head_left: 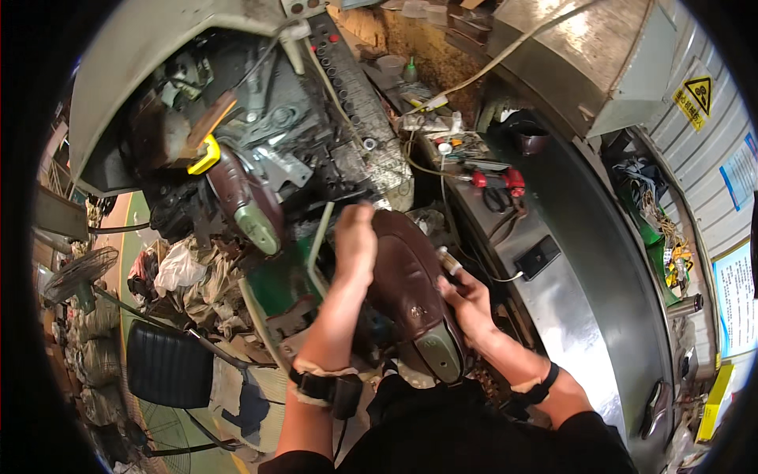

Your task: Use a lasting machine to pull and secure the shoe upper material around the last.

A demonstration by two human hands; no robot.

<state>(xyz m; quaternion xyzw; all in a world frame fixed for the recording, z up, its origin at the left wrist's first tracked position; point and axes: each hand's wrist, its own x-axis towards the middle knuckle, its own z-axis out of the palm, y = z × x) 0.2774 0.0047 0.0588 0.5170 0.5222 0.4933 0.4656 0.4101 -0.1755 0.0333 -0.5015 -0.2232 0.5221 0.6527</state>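
In front of me is a brown leather shoe upper [409,276] on a green shoe last [437,354], its heel end toward my body. My left hand [355,249] is at the upper's far left edge; its fingers are curled but smeared by motion, so what they grip does not show. My right hand [467,304] is closed at the right side of the upper, with a short pale and brown cylinder [449,262] sticking out between its fingers. A second brown upper [237,186] on a green last sits in the machine [276,118] at the left.
Along the right runs a dark conveyor belt [604,268] with a metal edge. A phone [538,257] on a cable and a red-handled tool [499,182] lie on the metal ledge. A black chair [170,363] and a fan [81,274] stand at left. A brown shoe [656,408] is at far right.
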